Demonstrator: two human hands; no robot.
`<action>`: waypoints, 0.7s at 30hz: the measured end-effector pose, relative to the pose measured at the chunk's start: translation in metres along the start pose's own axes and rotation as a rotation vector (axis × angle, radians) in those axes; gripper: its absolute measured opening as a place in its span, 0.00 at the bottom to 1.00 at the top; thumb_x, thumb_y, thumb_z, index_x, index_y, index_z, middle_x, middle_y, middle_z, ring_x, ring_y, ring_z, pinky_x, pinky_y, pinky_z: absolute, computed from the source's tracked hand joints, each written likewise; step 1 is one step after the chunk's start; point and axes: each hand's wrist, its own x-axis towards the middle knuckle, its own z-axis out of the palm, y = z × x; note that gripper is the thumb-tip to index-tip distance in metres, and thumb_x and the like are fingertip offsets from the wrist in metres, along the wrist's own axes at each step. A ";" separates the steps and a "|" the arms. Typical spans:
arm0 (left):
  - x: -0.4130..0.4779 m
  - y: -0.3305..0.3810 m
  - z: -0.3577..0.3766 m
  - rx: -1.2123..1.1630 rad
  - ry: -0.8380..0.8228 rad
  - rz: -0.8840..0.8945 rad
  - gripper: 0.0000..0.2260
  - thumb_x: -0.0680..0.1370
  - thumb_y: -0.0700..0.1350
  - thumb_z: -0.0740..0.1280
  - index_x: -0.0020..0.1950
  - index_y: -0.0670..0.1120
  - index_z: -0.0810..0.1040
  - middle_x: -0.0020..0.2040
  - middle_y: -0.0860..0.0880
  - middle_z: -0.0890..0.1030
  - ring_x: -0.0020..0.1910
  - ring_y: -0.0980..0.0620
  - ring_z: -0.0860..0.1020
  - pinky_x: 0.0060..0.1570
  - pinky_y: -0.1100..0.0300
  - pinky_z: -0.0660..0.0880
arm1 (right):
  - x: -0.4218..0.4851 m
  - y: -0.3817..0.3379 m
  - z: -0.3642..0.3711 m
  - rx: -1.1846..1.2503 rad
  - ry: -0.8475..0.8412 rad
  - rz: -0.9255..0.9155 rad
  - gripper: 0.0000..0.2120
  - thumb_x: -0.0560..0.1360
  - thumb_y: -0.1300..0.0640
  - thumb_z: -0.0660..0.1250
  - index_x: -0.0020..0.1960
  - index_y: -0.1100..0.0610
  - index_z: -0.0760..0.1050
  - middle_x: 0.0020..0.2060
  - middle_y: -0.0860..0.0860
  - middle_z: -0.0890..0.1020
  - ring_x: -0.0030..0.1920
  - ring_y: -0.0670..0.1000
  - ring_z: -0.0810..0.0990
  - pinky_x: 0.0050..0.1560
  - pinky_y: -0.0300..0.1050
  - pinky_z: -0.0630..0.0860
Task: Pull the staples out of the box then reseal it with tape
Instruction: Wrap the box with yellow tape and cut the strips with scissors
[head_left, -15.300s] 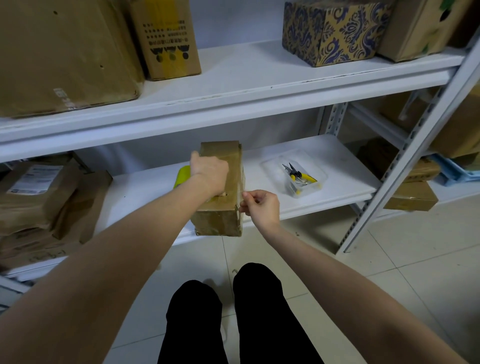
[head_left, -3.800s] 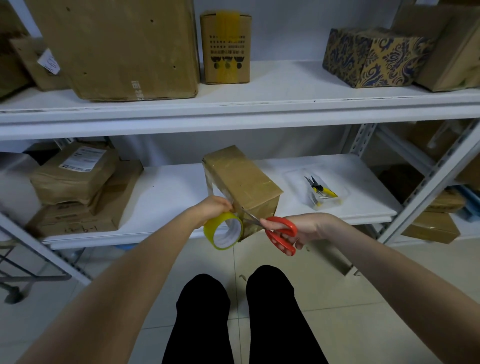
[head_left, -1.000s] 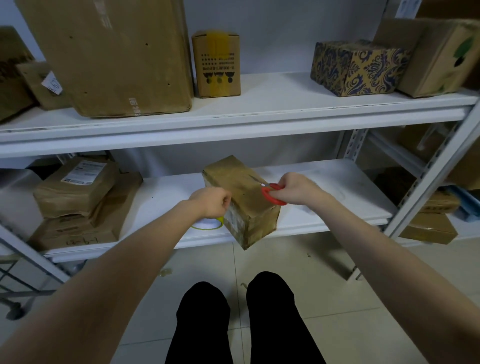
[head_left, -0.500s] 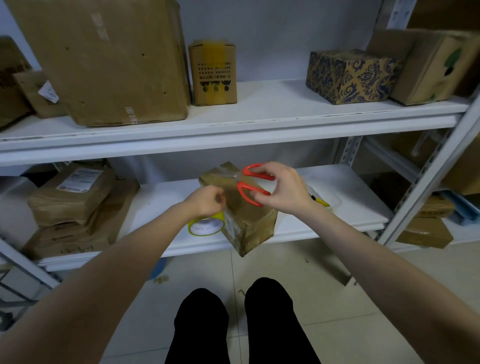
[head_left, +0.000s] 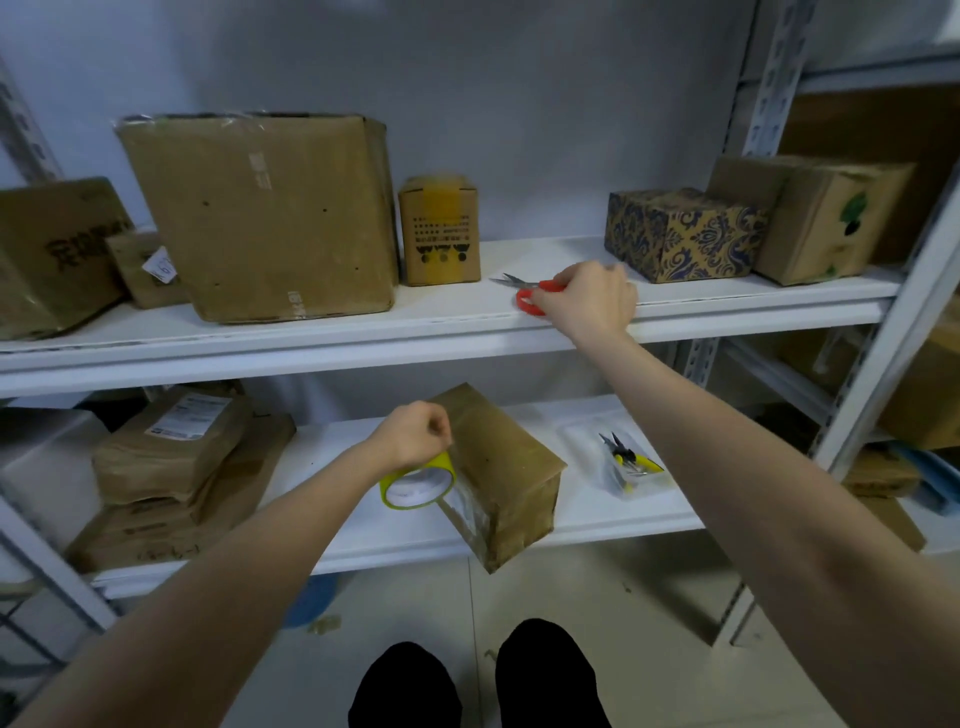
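A brown cardboard box (head_left: 506, 467) wrapped in clear tape lies skewed on the lower shelf (head_left: 337, 462), one corner overhanging the front edge. My left hand (head_left: 413, 436) is closed on a yellow tape roll (head_left: 418, 480) right against the box's left side. My right hand (head_left: 584, 301) rests on the upper shelf (head_left: 441, 312), gripping the red handles of a pair of scissors (head_left: 524, 291) that lie flat there, blades pointing left.
Yellow-handled pliers (head_left: 626, 460) lie in a clear tray on the lower shelf, right of the box. Stacked brown parcels (head_left: 171, 467) fill the lower left. Several cardboard boxes (head_left: 270, 218) and a patterned blue box (head_left: 680, 234) stand on the upper shelf. A metal upright (head_left: 883, 353) is at right.
My right hand has lifted the scissors from above the box up to the upper shelf and laid them down. The left hand stays at the box with the tape roll.
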 end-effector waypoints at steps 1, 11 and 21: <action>0.000 -0.002 -0.001 -0.008 0.003 -0.001 0.06 0.73 0.39 0.65 0.39 0.48 0.77 0.46 0.47 0.83 0.49 0.49 0.79 0.47 0.61 0.71 | 0.004 -0.002 0.004 -0.001 0.007 -0.018 0.19 0.73 0.40 0.66 0.55 0.53 0.82 0.52 0.53 0.82 0.60 0.56 0.72 0.56 0.49 0.67; -0.005 -0.023 0.011 -0.037 0.010 -0.076 0.09 0.72 0.37 0.65 0.35 0.50 0.75 0.42 0.47 0.83 0.46 0.48 0.80 0.47 0.57 0.75 | -0.119 0.027 0.077 -0.132 -0.268 -0.519 0.19 0.74 0.43 0.59 0.54 0.54 0.76 0.50 0.53 0.80 0.54 0.57 0.78 0.50 0.48 0.73; -0.011 -0.038 0.024 -0.189 0.048 -0.136 0.15 0.73 0.37 0.67 0.30 0.52 0.72 0.37 0.50 0.78 0.42 0.52 0.75 0.49 0.58 0.73 | -0.158 0.037 0.138 -0.497 -0.394 -0.499 0.20 0.75 0.45 0.64 0.60 0.57 0.70 0.57 0.57 0.76 0.58 0.58 0.74 0.58 0.51 0.66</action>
